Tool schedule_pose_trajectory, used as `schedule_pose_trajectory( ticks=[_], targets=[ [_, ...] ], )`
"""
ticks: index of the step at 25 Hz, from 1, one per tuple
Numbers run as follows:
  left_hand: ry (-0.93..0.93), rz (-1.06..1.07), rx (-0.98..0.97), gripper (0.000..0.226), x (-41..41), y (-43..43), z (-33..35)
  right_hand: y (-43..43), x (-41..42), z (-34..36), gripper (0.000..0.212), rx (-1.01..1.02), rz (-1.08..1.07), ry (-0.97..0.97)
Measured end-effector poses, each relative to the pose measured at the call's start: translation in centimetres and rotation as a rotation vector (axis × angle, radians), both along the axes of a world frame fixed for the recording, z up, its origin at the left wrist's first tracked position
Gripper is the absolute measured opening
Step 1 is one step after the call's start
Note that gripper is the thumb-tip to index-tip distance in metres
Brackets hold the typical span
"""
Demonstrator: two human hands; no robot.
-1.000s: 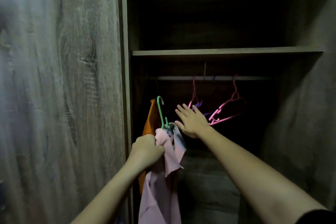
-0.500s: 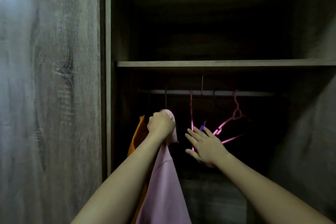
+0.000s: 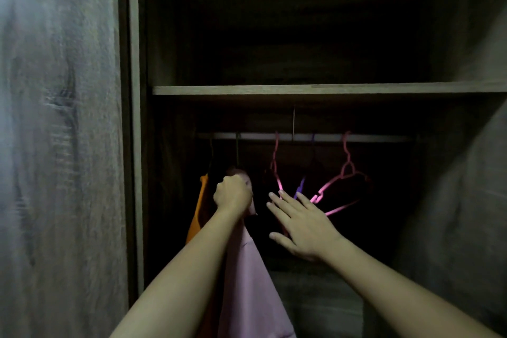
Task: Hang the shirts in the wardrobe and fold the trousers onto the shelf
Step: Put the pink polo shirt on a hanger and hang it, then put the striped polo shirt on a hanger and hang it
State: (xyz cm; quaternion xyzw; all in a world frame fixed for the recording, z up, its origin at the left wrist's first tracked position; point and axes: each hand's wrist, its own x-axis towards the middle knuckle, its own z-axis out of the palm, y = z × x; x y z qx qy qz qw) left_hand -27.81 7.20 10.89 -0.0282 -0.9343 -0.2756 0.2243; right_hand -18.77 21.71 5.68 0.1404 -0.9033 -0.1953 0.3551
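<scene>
So the pink shirt [image 3: 248, 282] hangs just under the rail [image 3: 301, 136] toward the left end of the wardrobe [image 3: 134, 145], with its collar bunched up inside the left hand [image 3: 233, 195]. That hand's fingers are clenched tight around the top of the shirt, and a thin dark hook [image 3: 237, 151] runs from the fist up to the rail; whether it's actually seated over the rail is too dim to call. Right beside it on the left edge there's an orange garment [image 3: 199, 214] hanging down, partly hidden behind the forearm. The right hand [image 3: 301, 225] is just beside the shirt on the other side, fingers spread out flat and holding nothing, palm facing into the wardrobe. Behind it a few bare hangers dangle from the rail: a pink hanger [image 3: 275, 170] seen edge-on, a purple one [image 3: 300, 186], and another pink hanger [image 3: 340, 186] tilted further right. The shelf [image 3: 301, 89] sits just above the rail, and the dark compartment over it is hard to see into.
</scene>
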Motion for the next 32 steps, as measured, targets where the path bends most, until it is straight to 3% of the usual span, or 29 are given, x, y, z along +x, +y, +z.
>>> schedule_pose_trajectory(
  ticks=[6,12,16,18,25,28,32],
  targets=[
    [-0.264,-0.056,-0.064,0.054,0.6,-0.5,0.3,-0.5,1.7,1.5,0.066,-0.054,-0.037,-0.051],
    [0.056,-0.137,0.107,0.032,7.0,-7.2,-0.5,-3.8,3.5,2.5,0.069,-0.117,0.141,0.0],
    [0.212,-0.015,0.175,0.031,12.4,-14.6,-5.4,-9.4,3.0,-0.8,0.062,-0.118,0.361,0.004],
    [0.234,0.098,0.077,0.037,14.4,-18.6,-9.3,-13.3,2.4,-3.5,0.062,-0.119,0.47,-0.062],
    [-0.127,0.341,-0.163,0.06,21.5,-33.9,-20.6,-30.2,3.4,-11.5,0.063,-0.037,0.7,-0.368],
    [-0.231,0.449,-0.242,0.047,25.7,-41.0,-23.5,-37.9,5.9,-14.3,0.07,-0.055,0.771,-0.534],
    [-0.343,0.548,-0.244,0.05,30.7,-49.6,-27.1,-45.8,7.9,-18.1,0.09,-0.063,0.808,-0.729]
  ],
)
